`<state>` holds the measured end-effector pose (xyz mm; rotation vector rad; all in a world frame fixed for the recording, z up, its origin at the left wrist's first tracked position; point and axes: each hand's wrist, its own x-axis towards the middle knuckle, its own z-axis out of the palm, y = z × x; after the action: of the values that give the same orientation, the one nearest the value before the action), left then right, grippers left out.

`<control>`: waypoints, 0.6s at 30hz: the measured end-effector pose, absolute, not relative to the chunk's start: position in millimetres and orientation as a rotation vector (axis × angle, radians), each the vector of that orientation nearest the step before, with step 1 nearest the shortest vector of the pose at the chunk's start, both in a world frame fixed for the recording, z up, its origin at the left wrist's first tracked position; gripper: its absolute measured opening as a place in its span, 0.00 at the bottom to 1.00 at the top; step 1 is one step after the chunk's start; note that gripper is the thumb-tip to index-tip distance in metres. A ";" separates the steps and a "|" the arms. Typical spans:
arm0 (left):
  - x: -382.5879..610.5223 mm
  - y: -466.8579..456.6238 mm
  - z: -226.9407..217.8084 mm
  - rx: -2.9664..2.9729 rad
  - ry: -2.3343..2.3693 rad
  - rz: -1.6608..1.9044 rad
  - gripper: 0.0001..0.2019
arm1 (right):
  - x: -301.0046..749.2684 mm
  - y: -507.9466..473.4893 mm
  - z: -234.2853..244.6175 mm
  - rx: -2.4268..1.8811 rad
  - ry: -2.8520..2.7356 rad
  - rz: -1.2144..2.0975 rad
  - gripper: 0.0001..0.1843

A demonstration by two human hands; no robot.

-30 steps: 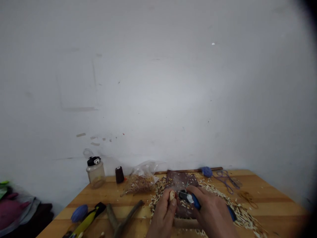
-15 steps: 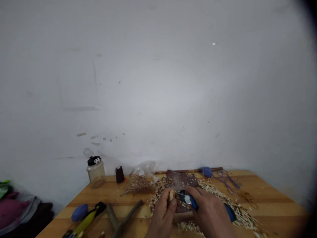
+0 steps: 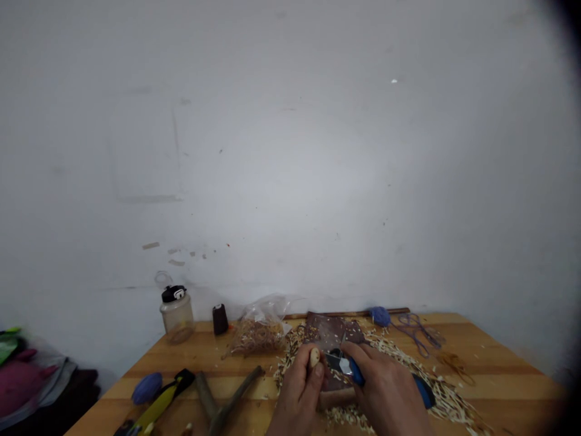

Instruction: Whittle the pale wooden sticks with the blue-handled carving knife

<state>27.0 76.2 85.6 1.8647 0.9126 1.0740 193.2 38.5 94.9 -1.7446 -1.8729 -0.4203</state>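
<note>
My left hand (image 3: pixel 299 387) is closed round a small wooden piece (image 3: pixel 315 356), whose pale rounded end sticks up between thumb and forefinger. In my right hand (image 3: pixel 385 384) is a blue-handled knife (image 3: pixel 353 369), its blade side turned left toward the wood. Whether the blade touches the wood I cannot tell. Beneath both hands lies a dark brown sheet (image 3: pixel 324 327) scattered with wood shavings (image 3: pixel 447 396). Part of a rounded brown bar (image 3: pixel 336 398) shows between my wrists. A blue end (image 3: pixel 424 390) sticks out at the right of my right hand.
At left on the wooden table (image 3: pixel 503 375) are a forked branch (image 3: pixel 220 412), a yellow-black tool (image 3: pixel 158 409) and a purple yarn ball (image 3: pixel 147 387). Behind stand a jar (image 3: pixel 177 318), a dark thread spool (image 3: pixel 220 320), a plastic bag of shavings (image 3: pixel 261 330) and blue yarn (image 3: pixel 380 315).
The view has shifted very slightly. Both hands keep the same grip, with the knife and the wooden piece in almost the same place.
</note>
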 end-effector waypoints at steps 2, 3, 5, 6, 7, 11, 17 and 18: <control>26.6 76.6 85.5 1.880 0.911 1.063 0.18 | 193.2 38.6 94.8 -1.748 -1.871 -0.433 0.27; 26.5 76.7 85.7 1.885 0.906 1.058 0.18 | 193.1 38.4 94.8 -1.751 -1.868 -0.436 0.27; 26.5 76.5 86.5 1.890 0.893 1.054 0.18 | 192.8 38.1 95.0 -1.754 -1.865 -0.434 0.27; 26.6 76.3 86.8 1.887 0.892 1.056 0.17 | 192.6 38.0 95.0 -1.755 -1.862 -0.432 0.27; 26.7 76.1 87.0 1.885 0.894 1.059 0.17 | 192.5 37.9 94.9 -1.753 -1.863 -0.430 0.27; 26.6 74.7 86.7 1.874 0.927 1.067 0.19 | 191.7 38.6 93.9 -1.736 -1.865 -0.436 0.26; 26.8 75.3 84.8 1.855 0.908 1.092 0.19 | 189.4 39.2 93.9 -1.752 -1.849 -0.403 0.26; 27.1 76.1 84.5 1.859 0.897 1.095 0.19 | 189.3 39.2 94.1 -1.760 -1.843 -0.395 0.26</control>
<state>27.1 76.1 84.5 1.8586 0.8967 1.0947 189.3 39.2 94.1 -1.7603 -1.8428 -0.3949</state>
